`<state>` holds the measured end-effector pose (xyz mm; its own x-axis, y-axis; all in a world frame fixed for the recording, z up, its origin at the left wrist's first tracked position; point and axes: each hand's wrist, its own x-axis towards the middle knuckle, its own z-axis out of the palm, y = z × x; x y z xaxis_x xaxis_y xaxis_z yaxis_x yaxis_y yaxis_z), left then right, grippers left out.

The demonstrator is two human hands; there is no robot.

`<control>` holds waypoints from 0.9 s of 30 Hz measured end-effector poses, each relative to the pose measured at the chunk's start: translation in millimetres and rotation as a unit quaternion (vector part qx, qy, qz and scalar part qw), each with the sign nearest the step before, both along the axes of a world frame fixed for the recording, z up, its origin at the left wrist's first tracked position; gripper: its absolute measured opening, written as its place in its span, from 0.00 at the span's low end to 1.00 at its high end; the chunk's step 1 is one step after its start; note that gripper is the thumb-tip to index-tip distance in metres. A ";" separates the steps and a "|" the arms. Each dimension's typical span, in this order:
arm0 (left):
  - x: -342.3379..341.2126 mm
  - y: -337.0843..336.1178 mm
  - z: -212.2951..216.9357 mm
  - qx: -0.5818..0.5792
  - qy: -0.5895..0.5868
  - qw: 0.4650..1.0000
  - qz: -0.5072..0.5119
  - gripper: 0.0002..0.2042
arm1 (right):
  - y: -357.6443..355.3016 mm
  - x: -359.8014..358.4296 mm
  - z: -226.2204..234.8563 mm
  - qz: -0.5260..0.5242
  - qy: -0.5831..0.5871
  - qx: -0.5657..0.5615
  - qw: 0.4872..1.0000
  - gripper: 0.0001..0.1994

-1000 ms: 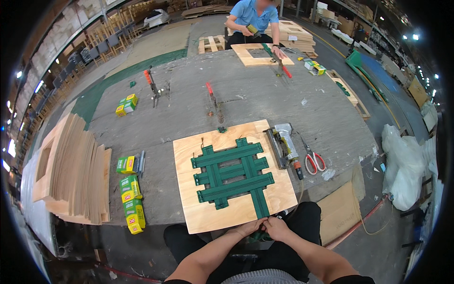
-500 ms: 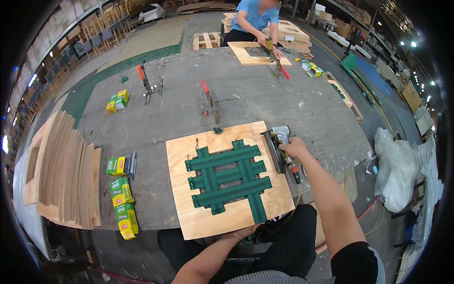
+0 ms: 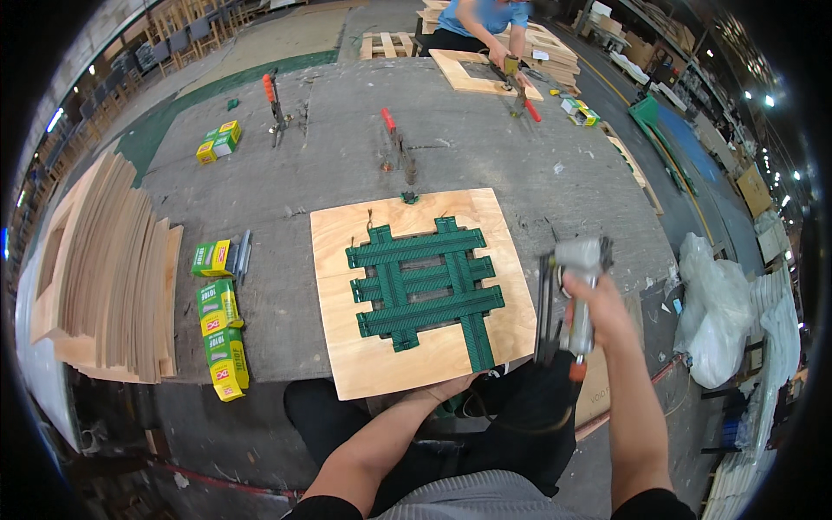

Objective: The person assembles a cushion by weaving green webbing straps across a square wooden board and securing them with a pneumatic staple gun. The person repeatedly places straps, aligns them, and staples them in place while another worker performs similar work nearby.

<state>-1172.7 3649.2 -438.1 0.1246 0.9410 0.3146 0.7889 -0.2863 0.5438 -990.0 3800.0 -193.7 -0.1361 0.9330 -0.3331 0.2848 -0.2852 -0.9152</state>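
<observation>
Since the earlier frame, the right hand [image 3: 598, 305] has swung the staple gun [image 3: 579, 299] toward the table's near edge; both are blurred.

At the left, a stack [image 3: 108, 277] of wooden boards stands along the edge of the table [image 3: 511, 156]. Just right of it, a column of 3 boxes [image 3: 220, 307], green and yellow, runs down to the near edge, with grey staple strips [image 3: 243, 256] beside the farthest. Beyond them, toward the far left corner, lie 2 more boxes, and right of those a clamp [image 3: 275, 111] with an orange handle.

The panel [image 3: 340, 340] sits at the table's near edge, overhanging it above the lap. Green straps [image 3: 457, 273] cross on it, 3 sideways and 2 lengthwise; the right lengthwise strap reaches the panel's near edge. There the left hand [image 3: 449, 386] is partly under the panel; I cannot tell whether its fingers pinch anything. Past the panel's far edge lies a red-handled clamp.

At the far edge, a co-worker bends over another board [image 3: 468, 78], tool in hand. Right of the panel, the right hand's fingers are wrapped around the staple gun's grip.
</observation>
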 end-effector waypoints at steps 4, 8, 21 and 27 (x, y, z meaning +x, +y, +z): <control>-2.1 1.0 2.3 0.063 0.002 0.998 0.017 0.23 | -63.0 -3.3 -31.5 0.112 -0.028 -0.040 0.993 0.09; -1.2 -0.1 12.7 0.049 -0.021 0.998 0.015 0.23 | -84.1 -17.6 -57.9 0.145 -0.042 -0.055 0.987 0.07; 0.7 -6.7 1.5 -0.050 -0.001 0.998 0.029 0.24 | -95.6 -36.2 -60.7 0.169 -0.120 -0.065 0.976 0.10; -2.9 -4.3 4.1 -0.040 -0.002 0.998 0.041 0.22 | -104.1 -43.7 -62.8 0.149 -0.095 -0.074 0.982 0.09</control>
<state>-1175.6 3644.8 -434.1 0.0458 0.9703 0.2377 0.8056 -0.1766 0.5656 -1033.7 3695.9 -256.5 -0.3173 0.8010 -0.5076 0.5372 -0.2893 -0.7923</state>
